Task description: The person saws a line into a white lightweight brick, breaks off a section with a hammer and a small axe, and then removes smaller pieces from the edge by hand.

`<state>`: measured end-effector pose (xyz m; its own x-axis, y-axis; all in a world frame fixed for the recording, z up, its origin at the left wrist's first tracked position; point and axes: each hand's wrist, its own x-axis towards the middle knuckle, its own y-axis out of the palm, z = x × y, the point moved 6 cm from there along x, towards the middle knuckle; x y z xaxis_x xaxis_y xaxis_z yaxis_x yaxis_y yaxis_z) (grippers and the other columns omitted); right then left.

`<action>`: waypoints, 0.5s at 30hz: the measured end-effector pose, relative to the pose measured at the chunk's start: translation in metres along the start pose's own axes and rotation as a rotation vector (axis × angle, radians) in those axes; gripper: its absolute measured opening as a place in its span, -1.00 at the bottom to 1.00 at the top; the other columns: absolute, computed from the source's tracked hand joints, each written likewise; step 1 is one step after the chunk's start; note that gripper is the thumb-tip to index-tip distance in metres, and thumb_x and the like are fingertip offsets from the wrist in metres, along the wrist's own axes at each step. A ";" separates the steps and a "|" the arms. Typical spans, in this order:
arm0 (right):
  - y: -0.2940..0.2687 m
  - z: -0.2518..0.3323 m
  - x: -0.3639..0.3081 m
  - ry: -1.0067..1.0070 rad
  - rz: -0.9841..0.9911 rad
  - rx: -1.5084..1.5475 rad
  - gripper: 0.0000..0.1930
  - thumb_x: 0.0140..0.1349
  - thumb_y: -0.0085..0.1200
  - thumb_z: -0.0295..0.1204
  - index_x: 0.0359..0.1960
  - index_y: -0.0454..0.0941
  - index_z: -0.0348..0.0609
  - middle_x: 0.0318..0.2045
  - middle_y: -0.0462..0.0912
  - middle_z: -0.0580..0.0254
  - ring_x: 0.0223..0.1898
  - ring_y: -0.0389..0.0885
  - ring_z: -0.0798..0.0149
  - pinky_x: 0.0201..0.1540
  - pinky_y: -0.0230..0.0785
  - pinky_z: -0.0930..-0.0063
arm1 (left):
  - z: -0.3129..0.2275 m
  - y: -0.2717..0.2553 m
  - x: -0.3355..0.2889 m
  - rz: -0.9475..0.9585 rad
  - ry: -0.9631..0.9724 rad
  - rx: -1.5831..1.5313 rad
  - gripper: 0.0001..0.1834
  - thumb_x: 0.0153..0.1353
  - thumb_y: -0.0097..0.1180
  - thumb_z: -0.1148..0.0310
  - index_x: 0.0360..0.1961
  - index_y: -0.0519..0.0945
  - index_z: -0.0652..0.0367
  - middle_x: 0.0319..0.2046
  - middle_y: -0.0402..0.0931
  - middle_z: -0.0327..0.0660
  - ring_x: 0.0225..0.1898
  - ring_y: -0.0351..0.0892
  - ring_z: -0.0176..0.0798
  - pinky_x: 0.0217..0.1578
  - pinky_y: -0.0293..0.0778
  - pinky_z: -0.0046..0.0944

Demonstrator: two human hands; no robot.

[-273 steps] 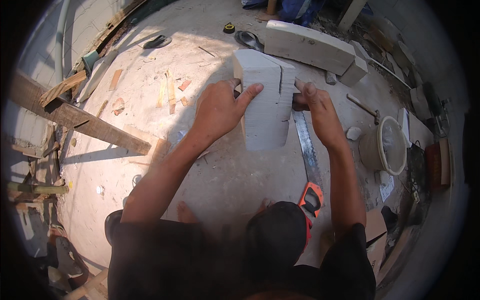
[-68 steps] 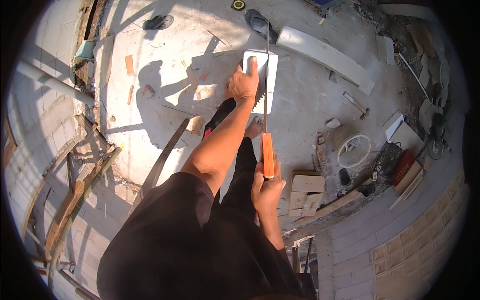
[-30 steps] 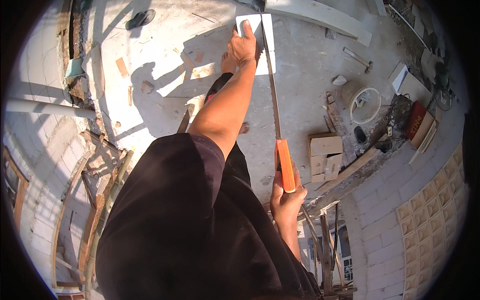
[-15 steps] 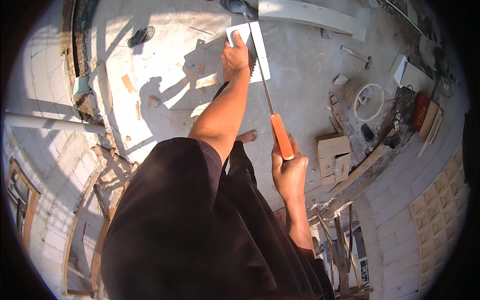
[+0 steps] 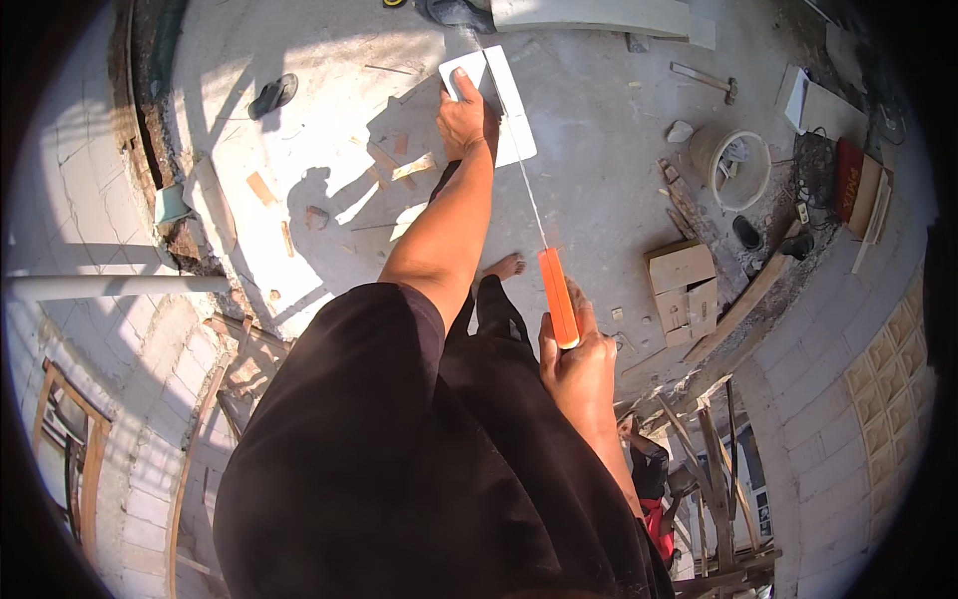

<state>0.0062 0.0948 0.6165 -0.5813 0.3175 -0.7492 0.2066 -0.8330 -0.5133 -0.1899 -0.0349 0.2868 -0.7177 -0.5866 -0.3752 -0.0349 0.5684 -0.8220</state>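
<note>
My left hand [image 5: 465, 125] grips a white block [image 5: 517, 143] by its left part, thumb laid on the upper face and the other fingers mostly hidden. In my right hand [image 5: 581, 367] is a handsaw [image 5: 558, 298], its orange handle wrapped by the fingers. The saw's thin blade runs away from me to the block, along a dark slit between a wider left piece and a narrow right strip. Whether the two parts still join underneath cannot be seen. Pale dust lies on the floor beyond the block's far end.
A hammer [image 5: 705, 79] and a white bucket [image 5: 707, 165] lie to the right, with a cardboard box [image 5: 683, 270] nearer. A long white beam [image 5: 599, 14] is at the far edge. My bare foot [image 5: 507, 267] stands below the block. Another person [image 5: 651, 469] shows at lower right.
My right hand has drawn the saw back toward me, and less blade shows past the block. The left hand keeps its grip. The whole view has shifted slightly.
</note>
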 end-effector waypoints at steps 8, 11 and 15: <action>-0.012 0.006 0.017 -0.029 -0.036 0.086 -0.48 0.30 0.14 -0.52 0.31 0.40 -0.25 -0.30 0.74 -0.20 -0.21 0.75 -0.21 -0.17 0.65 0.08 | -0.022 0.000 0.011 -0.010 0.054 -0.042 -0.19 0.37 -0.16 -0.36 -0.05 0.73 0.24 -0.37 0.70 0.24 -0.28 0.70 0.37 -0.28 0.59 0.26; 0.000 0.007 0.034 0.172 0.115 0.011 -0.51 0.32 0.13 -0.50 0.29 0.42 -0.27 -0.31 0.73 -0.20 -0.22 0.75 -0.21 -0.19 0.64 0.07 | 0.004 0.003 0.004 -0.050 0.031 -0.029 -0.21 0.36 -0.14 -0.35 -0.06 0.73 0.22 -0.40 0.70 0.23 -0.32 0.70 0.37 -0.31 0.59 0.25; -0.014 -0.018 -0.058 -0.036 -0.175 0.067 -0.57 0.34 0.12 -0.47 0.23 0.46 -0.30 -0.46 0.69 -0.22 -0.30 0.75 -0.20 -0.32 0.58 0.04 | -0.009 0.005 -0.009 0.044 0.022 -0.026 -0.27 0.35 -0.13 -0.36 0.05 0.72 0.03 -0.36 0.72 0.16 -0.26 0.71 0.34 -0.29 0.58 0.23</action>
<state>0.0516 0.0960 0.6599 -0.6318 0.4447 -0.6349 0.0481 -0.7950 -0.6046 -0.1898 -0.0219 0.2894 -0.7343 -0.5478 -0.4009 -0.0205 0.6082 -0.7935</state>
